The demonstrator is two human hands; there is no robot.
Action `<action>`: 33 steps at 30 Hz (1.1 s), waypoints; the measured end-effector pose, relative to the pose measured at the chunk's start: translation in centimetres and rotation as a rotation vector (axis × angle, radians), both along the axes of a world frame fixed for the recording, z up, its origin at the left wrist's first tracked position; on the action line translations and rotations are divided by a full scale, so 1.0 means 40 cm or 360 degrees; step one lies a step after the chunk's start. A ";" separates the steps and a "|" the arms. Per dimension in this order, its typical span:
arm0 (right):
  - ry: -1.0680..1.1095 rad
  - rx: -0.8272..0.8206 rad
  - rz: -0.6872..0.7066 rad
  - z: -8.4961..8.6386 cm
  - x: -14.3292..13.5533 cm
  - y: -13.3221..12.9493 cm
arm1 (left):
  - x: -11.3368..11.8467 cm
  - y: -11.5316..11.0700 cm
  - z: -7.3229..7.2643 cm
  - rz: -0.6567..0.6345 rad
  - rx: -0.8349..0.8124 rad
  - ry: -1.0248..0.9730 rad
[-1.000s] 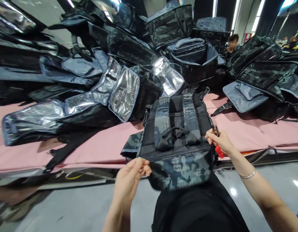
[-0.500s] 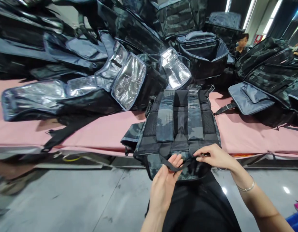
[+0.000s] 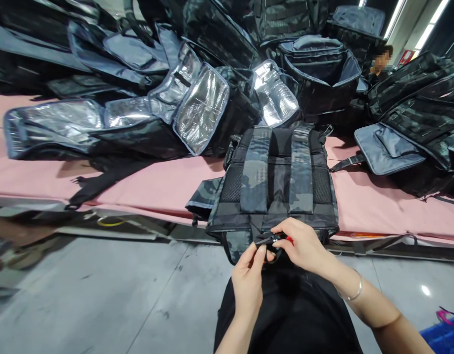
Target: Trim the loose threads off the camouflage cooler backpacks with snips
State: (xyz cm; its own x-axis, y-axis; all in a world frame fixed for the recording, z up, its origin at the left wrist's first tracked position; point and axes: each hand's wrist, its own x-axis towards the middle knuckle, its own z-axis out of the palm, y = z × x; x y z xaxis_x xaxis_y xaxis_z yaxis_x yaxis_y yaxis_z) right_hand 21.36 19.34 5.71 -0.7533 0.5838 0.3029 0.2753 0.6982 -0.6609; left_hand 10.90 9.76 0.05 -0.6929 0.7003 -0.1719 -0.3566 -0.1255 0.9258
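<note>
A camouflage backpack (image 3: 278, 191) lies with its shoulder straps facing up and its near end hanging over the table edge. At that end, my left hand (image 3: 249, 275) is closed, pinching a black webbing strap (image 3: 257, 227) of the backpack between thumb and fingers. Close beside those fingertips, my right hand (image 3: 302, 243) is wrapped around small thread snips (image 3: 267, 238), whose dark blades point left at the strap. A bit of red shows at the snips' handle. My fingers partly hide the strap's end.
Pink cloth covers the table (image 3: 153, 189). Open bags with silver lining (image 3: 203, 108) lie behind and to the left; more camouflage bags (image 3: 426, 118) are piled at the right. Another person (image 3: 382, 61) is in the background. A blue item (image 3: 444, 337) is on the floor at lower right.
My right hand has moved left with the snips, up to my left hand. The left hand's fingers, spread under the strap before, have closed on it. The view has shifted slightly.
</note>
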 end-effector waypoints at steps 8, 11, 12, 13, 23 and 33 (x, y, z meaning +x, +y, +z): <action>-0.0112 0.0115 0.0092 -0.005 -0.028 0.032 | -0.010 -0.004 -0.008 -0.0074 -0.0058 0.0092; -0.0063 0.0150 0.0011 -0.009 -0.025 0.031 | -0.010 -0.004 -0.009 -0.0076 -0.0046 0.0087; -0.0028 0.0141 -0.0011 -0.010 -0.024 0.028 | -0.010 -0.004 -0.010 -0.0079 -0.0036 0.0087; 0.0006 0.0131 -0.0025 -0.011 -0.024 0.023 | -0.009 -0.004 -0.010 -0.0079 -0.0026 0.0089; 0.0193 0.0083 -0.0124 -0.024 -0.031 0.021 | 0.011 -0.013 -0.020 0.0256 -0.0070 0.0079; 0.0249 -0.0012 -0.0089 -0.022 0.000 0.023 | -0.022 -0.006 0.039 -0.0038 0.0034 -0.0576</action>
